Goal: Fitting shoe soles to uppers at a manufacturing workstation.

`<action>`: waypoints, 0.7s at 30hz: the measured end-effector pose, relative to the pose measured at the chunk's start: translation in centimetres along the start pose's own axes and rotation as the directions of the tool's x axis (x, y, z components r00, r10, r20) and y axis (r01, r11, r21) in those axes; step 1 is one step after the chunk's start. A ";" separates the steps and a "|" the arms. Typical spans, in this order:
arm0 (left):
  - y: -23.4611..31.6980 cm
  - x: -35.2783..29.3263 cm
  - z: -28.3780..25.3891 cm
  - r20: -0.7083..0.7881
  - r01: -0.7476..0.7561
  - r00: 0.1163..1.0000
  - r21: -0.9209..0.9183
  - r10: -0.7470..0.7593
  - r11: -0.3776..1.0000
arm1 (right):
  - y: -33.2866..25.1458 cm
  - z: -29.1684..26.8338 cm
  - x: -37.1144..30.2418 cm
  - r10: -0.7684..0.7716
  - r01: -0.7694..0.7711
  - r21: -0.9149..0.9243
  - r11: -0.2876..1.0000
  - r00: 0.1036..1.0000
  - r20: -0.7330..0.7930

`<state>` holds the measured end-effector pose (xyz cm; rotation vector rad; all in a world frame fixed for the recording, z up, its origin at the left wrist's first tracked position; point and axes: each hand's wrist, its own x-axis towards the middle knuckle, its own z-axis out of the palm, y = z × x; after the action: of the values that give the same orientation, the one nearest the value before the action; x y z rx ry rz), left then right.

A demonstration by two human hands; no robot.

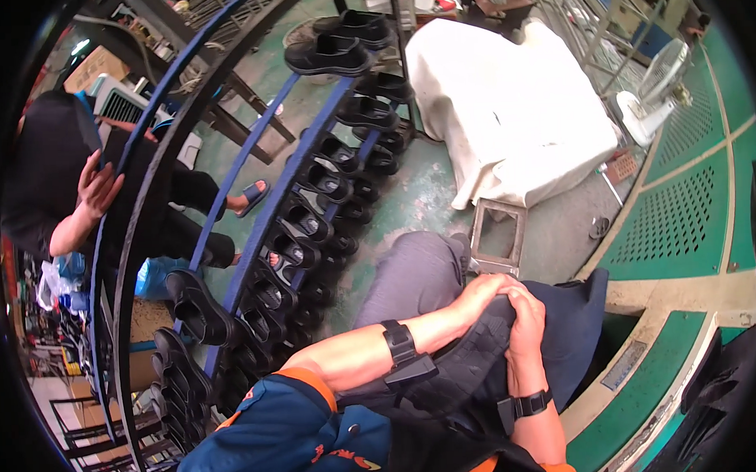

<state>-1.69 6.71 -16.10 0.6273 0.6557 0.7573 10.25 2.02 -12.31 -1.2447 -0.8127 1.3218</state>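
My left hand and my right hand meet over my lap, their fingers folded together at the front of a raised knee. Both look closed; the inner sides of the fingers are hidden, so I cannot make out anything between them. Beneath them lies a dark quilted cloth over my legs. A black strap with a small box sits on my left forearm, and a similar strap is round my right wrist. Just ahead of the hands, a square metal frame stands on the floor.
A blue-and-black rack holding rows of black shoes runs along my left. Beyond it a person's hand touches a rail. A white-draped block stands ahead, near a white fan. Green perforated machine panels are at the right.
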 end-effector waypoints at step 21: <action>9.5 -19.1 4.9 0.114 0.298 0.950 -0.050 -0.291 0.953 | -4.6 -1.6 0.4 0.123 -0.175 0.477 0.861 0.983 0.138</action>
<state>-12.60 -3.96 -0.43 0.4899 0.6078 0.4619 12.96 2.87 -8.32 -0.8503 -0.4116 1.6073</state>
